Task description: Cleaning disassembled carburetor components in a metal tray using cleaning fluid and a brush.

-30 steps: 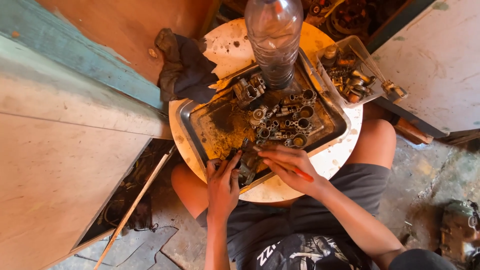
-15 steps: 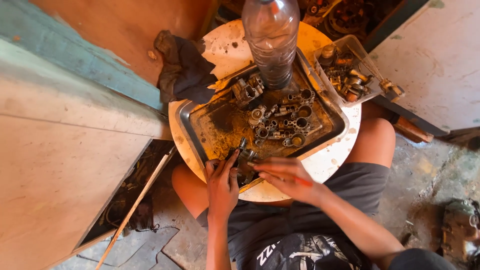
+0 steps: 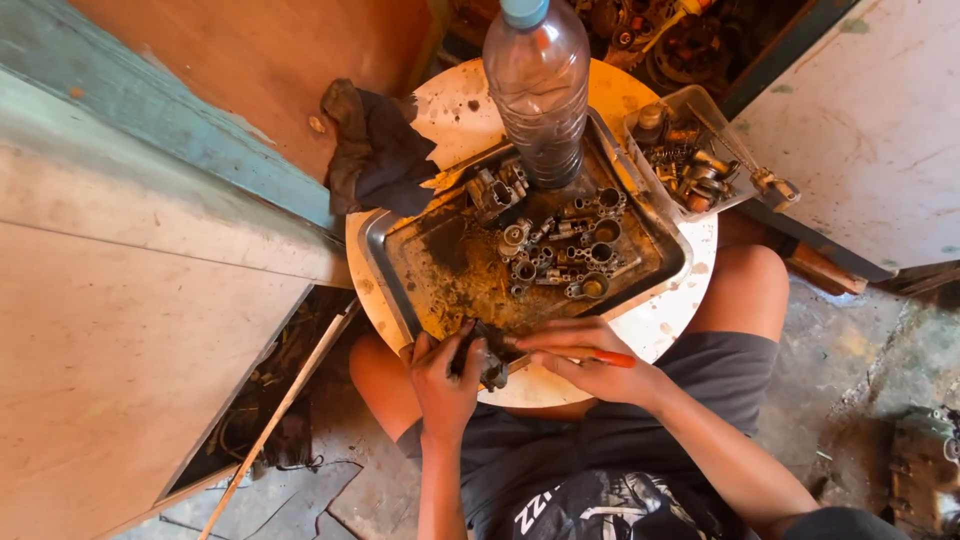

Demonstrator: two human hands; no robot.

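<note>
A greasy metal tray lies on a round white table over my knees. At the tray's near rim my left hand grips a small dark metal engine part. My right hand holds a red-handled tool with its tip against that part. Several small metal engine parts lie in a cluster in the tray's middle. A clear plastic bottle with a blue cap stands at the tray's far edge.
A dark rag hangs over the table's far left edge. A clear plastic tub of metal parts sits at the far right. A wooden panel stands close on the left, a thin stick leaning beside it. More dirty parts lie on the floor, right.
Both hands have shifted slightly toward me along the tray's near rim, still working the tool on the dark part. The view has tilted a little.
</note>
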